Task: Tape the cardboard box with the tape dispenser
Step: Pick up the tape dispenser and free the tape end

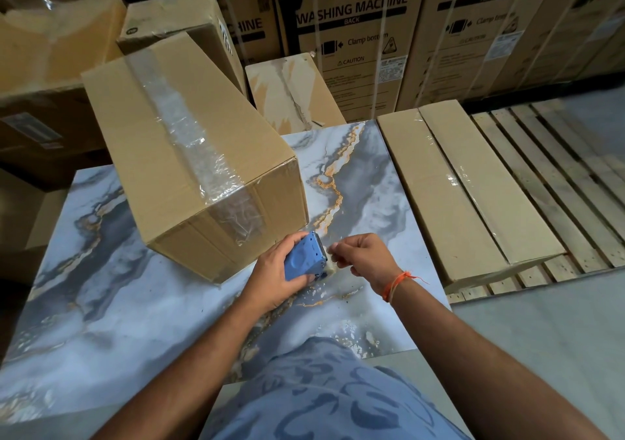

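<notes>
Left hand [275,272] clamped around blue plastic tape dispenser [305,259], right hand [363,253] fingertips pinched together at its tape end, just beside long brown cardboard box [189,155] on marbled blue-grey tabletop [135,304]

I see soft, even indoor light; glare on the clear tape [189,142] across the cardboard box [189,155] and on the flat cartons [473,189] to my right; the far left is dim; wide-angle bending curves the edges; distant stacked cartons [372,33] appear slightly soft.
</notes>
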Demonstrator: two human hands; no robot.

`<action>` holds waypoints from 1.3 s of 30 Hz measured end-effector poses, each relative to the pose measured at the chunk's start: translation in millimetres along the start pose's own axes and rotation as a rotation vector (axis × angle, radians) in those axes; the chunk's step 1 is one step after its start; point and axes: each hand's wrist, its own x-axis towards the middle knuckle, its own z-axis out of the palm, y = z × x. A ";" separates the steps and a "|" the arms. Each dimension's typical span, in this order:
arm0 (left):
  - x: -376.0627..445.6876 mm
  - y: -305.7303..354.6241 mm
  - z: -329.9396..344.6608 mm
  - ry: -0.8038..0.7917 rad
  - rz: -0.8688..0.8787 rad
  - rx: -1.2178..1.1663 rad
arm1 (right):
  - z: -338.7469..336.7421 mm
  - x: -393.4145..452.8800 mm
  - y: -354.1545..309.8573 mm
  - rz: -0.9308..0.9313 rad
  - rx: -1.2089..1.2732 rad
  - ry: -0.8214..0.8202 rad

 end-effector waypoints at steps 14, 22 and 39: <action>2.5 -12.9 8.4 -0.019 0.031 0.017 | -19.0 2.1 -0.8 -0.357 -0.376 0.038; 7.8 -26.1 4.1 -0.069 0.110 -0.023 | -20.5 -7.3 -12.9 -0.267 -0.599 0.063; 19.2 -8.2 5.5 -0.028 0.109 0.147 | -43.9 0.9 -20.7 -0.368 -0.567 0.081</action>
